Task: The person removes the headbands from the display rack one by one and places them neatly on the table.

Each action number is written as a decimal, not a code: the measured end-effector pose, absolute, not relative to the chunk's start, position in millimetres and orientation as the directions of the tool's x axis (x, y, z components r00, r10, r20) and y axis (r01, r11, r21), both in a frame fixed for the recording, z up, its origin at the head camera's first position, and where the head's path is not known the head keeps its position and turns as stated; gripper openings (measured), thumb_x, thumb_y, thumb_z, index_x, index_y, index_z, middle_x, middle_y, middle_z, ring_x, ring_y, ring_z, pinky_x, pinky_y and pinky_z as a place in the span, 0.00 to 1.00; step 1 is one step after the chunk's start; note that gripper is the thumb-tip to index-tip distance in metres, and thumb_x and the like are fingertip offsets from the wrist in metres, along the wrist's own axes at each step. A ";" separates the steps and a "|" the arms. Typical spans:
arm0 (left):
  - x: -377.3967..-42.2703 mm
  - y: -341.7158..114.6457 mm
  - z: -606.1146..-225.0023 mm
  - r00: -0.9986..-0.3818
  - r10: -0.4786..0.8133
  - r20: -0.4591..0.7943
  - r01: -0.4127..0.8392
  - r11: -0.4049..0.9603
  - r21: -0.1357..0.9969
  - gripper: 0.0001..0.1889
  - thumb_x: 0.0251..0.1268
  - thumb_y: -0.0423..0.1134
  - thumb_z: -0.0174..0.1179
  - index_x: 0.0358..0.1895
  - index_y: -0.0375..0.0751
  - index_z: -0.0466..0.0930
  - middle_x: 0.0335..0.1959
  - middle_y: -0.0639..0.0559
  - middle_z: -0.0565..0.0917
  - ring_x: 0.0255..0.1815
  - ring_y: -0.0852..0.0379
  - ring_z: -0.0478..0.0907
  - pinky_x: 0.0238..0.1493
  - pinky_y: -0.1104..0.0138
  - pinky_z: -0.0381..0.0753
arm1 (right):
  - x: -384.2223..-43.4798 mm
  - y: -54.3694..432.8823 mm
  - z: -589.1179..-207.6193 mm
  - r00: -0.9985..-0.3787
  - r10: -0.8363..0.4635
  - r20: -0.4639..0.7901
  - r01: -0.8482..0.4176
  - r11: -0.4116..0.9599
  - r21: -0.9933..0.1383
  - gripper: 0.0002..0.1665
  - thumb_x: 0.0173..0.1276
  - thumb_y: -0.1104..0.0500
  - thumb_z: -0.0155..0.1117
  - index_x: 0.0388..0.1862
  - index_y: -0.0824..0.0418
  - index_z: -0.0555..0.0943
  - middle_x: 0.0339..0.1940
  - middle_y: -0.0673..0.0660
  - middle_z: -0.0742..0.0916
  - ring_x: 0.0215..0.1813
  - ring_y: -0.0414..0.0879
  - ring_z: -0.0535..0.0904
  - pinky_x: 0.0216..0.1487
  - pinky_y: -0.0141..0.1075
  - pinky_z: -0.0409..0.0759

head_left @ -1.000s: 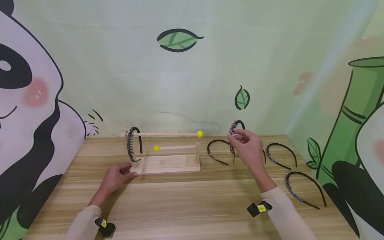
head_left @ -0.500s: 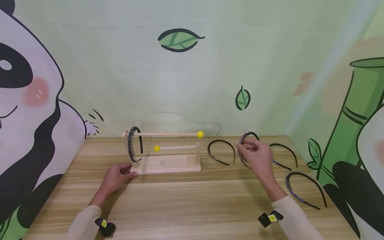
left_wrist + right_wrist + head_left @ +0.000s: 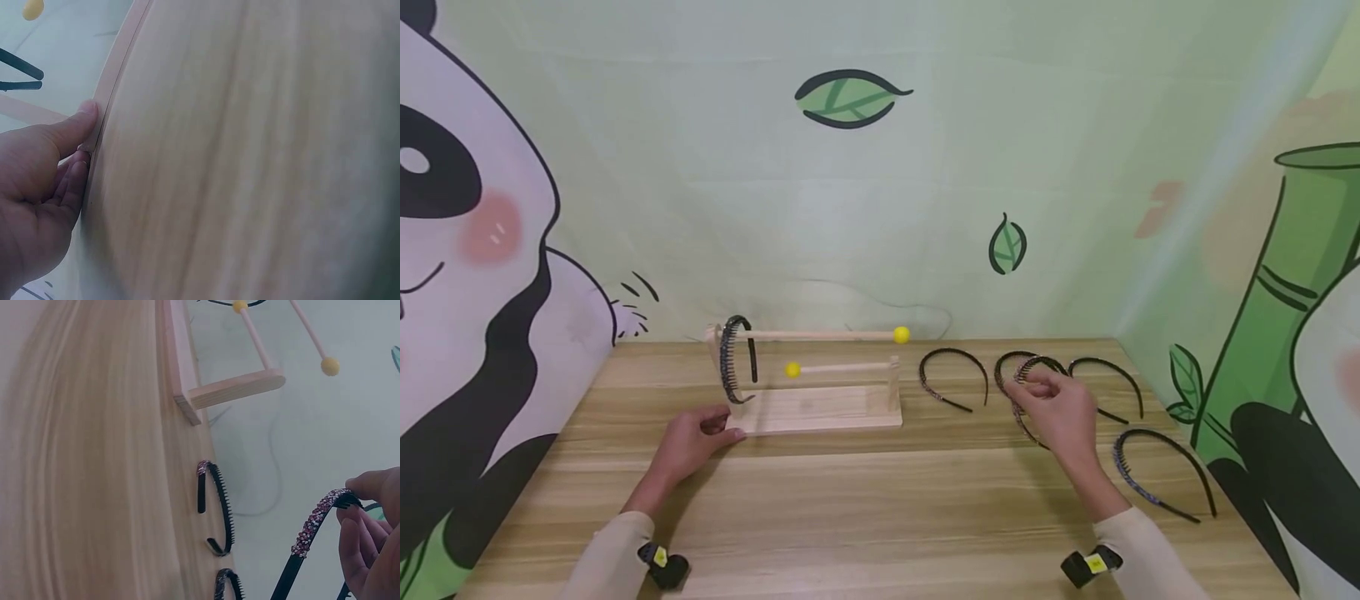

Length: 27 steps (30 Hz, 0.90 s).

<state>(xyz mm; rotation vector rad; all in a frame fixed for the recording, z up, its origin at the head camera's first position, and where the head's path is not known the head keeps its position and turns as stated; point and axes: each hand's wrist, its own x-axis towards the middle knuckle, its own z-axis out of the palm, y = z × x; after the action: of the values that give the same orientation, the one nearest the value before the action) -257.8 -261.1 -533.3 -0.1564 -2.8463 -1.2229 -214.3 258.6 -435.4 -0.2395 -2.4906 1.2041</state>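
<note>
My right hand [image 3: 1056, 412] pinches a black toothed headband [image 3: 312, 522] with pink sparkling stones between thumb and fingers, tilted above the table at the right. Just behind it lies another headband [image 3: 1002, 362], partly covered by the held one and the hand. At the left, my left hand [image 3: 688, 446] grips the front left corner of a wooden rack [image 3: 816, 412], thumb on the base and fingers at its end. A dark headband [image 3: 727, 367] hangs on the rack's upper rod, close to the left post. Both rods end in yellow balls.
More headbands lie on the wood-grain table [image 3: 850, 517]: one headband [image 3: 953, 352] right of the rack, one headband [image 3: 1108, 362] farther right, and one headband [image 3: 1165, 467] nearer the front right. Behind the table hangs a printed backdrop [image 3: 715, 167].
My right hand has moved right and lower with the headband, uncovering the one right of the rack. The left hand and the rack have stayed put.
</note>
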 end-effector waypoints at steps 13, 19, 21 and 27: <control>-257.9 -259.6 -533.8 -0.997 0.066 0.046 0.078 0.679 0.730 0.28 0.65 0.43 0.72 0.61 0.26 0.80 0.53 0.33 0.85 0.51 0.42 0.84 0.54 0.49 0.83 | -205.8 281.7 -465.6 -0.915 0.325 0.240 0.059 0.695 -0.717 0.22 0.63 0.49 0.78 0.45 0.65 0.88 0.36 0.62 0.91 0.38 0.52 0.88 0.31 0.31 0.78; -258.7 -261.1 -533.9 -0.998 0.063 0.032 0.067 0.685 0.725 0.29 0.66 0.43 0.71 0.63 0.26 0.78 0.56 0.32 0.84 0.53 0.41 0.84 0.55 0.48 0.83 | -202.3 289.3 -472.6 -0.915 0.332 0.230 0.079 0.706 -0.704 0.22 0.62 0.47 0.78 0.43 0.65 0.89 0.34 0.60 0.90 0.35 0.49 0.86 0.30 0.34 0.77; -258.9 -261.5 -533.9 -0.998 0.063 0.031 0.066 0.685 0.726 0.29 0.66 0.43 0.71 0.63 0.26 0.78 0.55 0.32 0.84 0.53 0.41 0.83 0.55 0.48 0.83 | -200.8 291.5 -473.9 -0.920 0.327 0.214 0.086 0.703 -0.706 0.22 0.62 0.47 0.78 0.42 0.65 0.88 0.33 0.59 0.90 0.34 0.48 0.84 0.30 0.34 0.76; -258.8 -261.7 -534.6 -0.997 0.071 0.042 0.080 0.678 0.731 0.29 0.65 0.43 0.72 0.63 0.26 0.78 0.54 0.33 0.85 0.52 0.42 0.83 0.54 0.48 0.83 | -199.1 296.6 -478.6 -0.935 0.303 0.185 0.098 0.722 -0.685 0.20 0.63 0.50 0.78 0.41 0.67 0.88 0.32 0.59 0.91 0.30 0.44 0.83 0.28 0.34 0.76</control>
<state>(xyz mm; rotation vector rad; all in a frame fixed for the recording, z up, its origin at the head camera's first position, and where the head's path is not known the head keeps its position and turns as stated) -258.8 -261.7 -534.6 -0.1288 -2.8682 -1.2496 -199.1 296.6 -478.6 -0.3151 -2.6431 1.0279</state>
